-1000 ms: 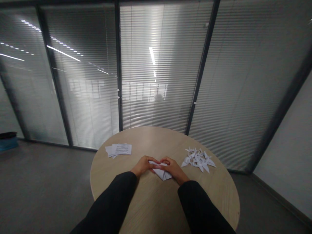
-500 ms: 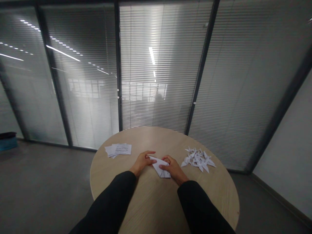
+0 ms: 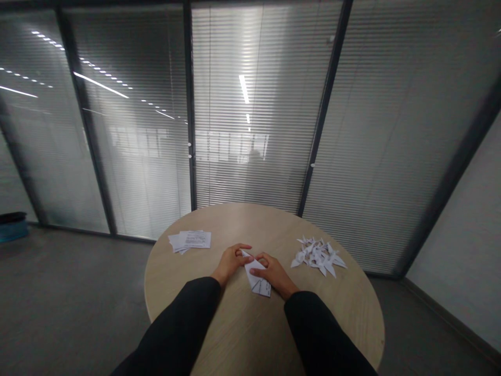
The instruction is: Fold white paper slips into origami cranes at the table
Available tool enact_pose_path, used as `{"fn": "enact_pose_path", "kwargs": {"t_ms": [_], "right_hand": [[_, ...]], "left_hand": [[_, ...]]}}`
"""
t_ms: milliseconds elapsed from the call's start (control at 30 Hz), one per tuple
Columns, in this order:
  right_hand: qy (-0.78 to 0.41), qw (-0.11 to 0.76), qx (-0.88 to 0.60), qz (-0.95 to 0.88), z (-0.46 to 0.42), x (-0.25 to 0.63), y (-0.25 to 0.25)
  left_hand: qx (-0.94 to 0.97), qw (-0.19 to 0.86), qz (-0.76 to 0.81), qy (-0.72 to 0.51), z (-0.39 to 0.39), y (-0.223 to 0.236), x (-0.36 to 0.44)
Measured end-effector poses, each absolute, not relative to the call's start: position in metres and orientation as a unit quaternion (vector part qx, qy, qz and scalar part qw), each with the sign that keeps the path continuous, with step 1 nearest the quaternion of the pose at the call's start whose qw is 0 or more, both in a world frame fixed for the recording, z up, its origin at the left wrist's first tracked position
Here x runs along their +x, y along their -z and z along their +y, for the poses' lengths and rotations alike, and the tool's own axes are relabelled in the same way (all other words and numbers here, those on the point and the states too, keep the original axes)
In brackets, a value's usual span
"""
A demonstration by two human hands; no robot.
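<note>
We've got both hands over the near-middle part of the round, light wood worktop (image 3: 246,224), working one folded white paper (image 3: 259,284) between them. Paper sits between the hands, narrow end up toward the left hand, wider end down toward us. Crease lines and some dark print show on the lower part; can't read the print.

Left hand (image 3: 229,265): fingers closed in a pinch on the upper left end of the paper, thumb on the near face, index reaching out past the top edge. Right hand (image 3: 277,274): fingers nearly closed on the paper's right side, thumb flat across its face, index bent at the upper edge. Fingertips behind the paper are hidden from us. Can't tell whether the paper's lower end touches the worktop.

Left of the hands, well apart: a loose stack of flat paper sheets (image 3: 197,239), overlapping at uneven angles, printed text on the top one. Right of the hands: a heap of pointed folded paper pieces (image 3: 319,256), white, tangled together. Both lie on the worktop.

We're in dark sleeves (image 3: 178,316). Behind the worktop: glass partition with blinds (image 3: 250,177), dark frames. Far left, on the grey floor (image 3: 78,287): a blue container (image 3: 13,231) with a dark rim, partly cut off by the view edge.
</note>
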State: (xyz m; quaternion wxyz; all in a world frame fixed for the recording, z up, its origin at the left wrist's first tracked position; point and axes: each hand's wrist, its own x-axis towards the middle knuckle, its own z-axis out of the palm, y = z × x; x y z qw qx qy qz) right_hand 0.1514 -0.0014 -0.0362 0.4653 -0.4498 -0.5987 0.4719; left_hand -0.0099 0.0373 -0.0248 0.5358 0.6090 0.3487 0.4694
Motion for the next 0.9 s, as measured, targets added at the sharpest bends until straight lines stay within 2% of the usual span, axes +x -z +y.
{"fn": "enact_pose_path", "kwargs": {"t_ms": [267,900], "right_hand": [[-0.494,0.488,-0.446,-0.565,-0.0047,0.1527,0.0298],[-0.490,0.478,-0.436,-0.584,-0.0042,0.1502,0.0312]], "left_hand": [[0.508,0.669,0.272,-0.470,0.0304,0.0168,-0.0122],[0.487,0.666,0.294,-0.483,0.0322,0.0218,-0.0136]]}}
